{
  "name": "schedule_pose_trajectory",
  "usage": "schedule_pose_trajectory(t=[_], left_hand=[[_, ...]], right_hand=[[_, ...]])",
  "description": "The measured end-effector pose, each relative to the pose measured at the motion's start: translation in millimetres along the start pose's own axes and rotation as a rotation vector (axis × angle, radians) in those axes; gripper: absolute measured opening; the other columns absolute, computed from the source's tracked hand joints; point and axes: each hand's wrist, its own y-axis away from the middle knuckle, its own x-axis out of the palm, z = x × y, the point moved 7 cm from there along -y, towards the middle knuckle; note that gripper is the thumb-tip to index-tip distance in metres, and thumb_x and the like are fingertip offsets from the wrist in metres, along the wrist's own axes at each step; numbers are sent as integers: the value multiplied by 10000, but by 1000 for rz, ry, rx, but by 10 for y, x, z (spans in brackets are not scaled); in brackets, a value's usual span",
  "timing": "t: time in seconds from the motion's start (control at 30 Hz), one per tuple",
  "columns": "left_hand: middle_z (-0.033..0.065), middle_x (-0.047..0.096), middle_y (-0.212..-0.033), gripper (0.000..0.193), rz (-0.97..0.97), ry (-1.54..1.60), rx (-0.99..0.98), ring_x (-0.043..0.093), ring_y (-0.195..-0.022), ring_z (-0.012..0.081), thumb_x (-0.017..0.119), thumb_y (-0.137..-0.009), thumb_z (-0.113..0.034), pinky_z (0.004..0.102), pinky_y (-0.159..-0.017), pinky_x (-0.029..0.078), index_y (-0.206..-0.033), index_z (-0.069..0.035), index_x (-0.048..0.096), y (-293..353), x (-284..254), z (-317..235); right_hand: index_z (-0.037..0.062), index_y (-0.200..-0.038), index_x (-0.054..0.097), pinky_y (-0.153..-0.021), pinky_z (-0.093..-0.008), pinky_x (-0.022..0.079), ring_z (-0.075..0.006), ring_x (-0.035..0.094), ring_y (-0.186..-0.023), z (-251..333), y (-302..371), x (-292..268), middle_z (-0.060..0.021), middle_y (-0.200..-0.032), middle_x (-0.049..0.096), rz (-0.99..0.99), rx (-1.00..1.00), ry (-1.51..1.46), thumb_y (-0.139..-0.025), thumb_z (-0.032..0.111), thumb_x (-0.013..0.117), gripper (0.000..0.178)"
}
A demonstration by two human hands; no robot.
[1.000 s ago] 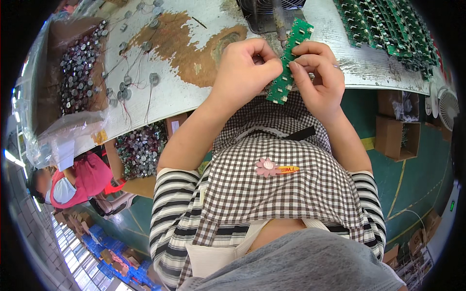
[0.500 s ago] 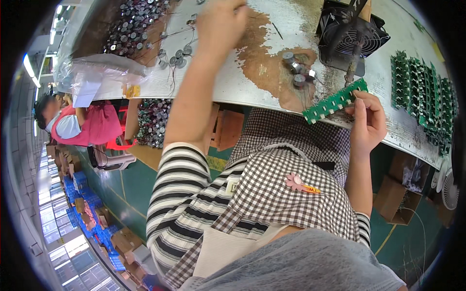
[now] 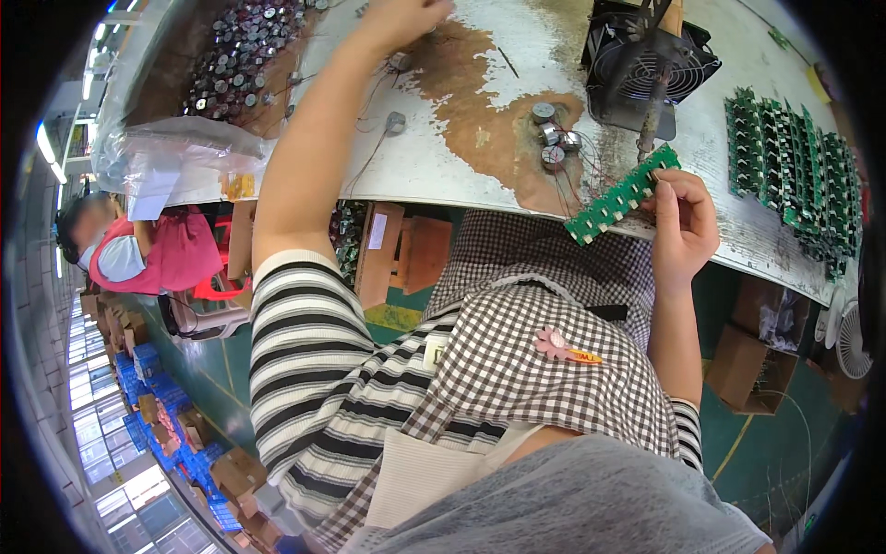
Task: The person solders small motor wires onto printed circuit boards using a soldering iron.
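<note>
My right hand point(image 3: 685, 222) pinches the right end of a long green circuit board point(image 3: 623, 196) with a row of small pale parts, tilted over the table's front edge. My left hand point(image 3: 399, 20) reaches across the table to the top of the picture. Its fingers are mostly cut off there, so their grip does not show. Small round motors point(image 3: 399, 62) with thin wires lie beside that hand, and another motor point(image 3: 395, 122) rests to the right of my left forearm. Several wired motors point(image 3: 554, 138) sit together just beyond the board.
A black fan point(image 3: 646, 65) stands at the back, with a dark crusted rod point(image 3: 653, 106) in front. Rows of green boards point(image 3: 789, 166) lie at right. A heap of motors point(image 3: 242, 60) is at far left. A person point(image 3: 138, 245) in a red apron sits beyond the left side.
My left hand has moved up and left, partly out of the picture, uncovering a motor beside the forearm. My right hand keeps its pinch on the board. The whole view has shifted slightly.
</note>
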Motion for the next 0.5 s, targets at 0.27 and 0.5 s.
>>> schedule_pose_trajectory(t=[0.27, 0.5], left_hand=[[165, 621, -939, 262, 64, -216, 388, 594, -890, 353, 550, -788, -92, 419, -748, 476, -1012, -126, 681, 36, 16, 140], [173, 595, -890, 110, 211, -476, 421, 576, -834, 360, 561, -773, -98, 443, -718, 465, -817, -62, 656, -163, 353, 194]], right_hand=[[-37, -902, 557, -640, -201, 479, -81, 558, -736, 32, -15, 43, -122, -1000, 604, 11, -13, -8, -894, -39, 564, 11], [-34, -896, 558, -647, -200, 489, -78, 557, -746, 26, 6, 44, -113, -994, 603, 22, 11, -1, -886, -48, 567, 20]])
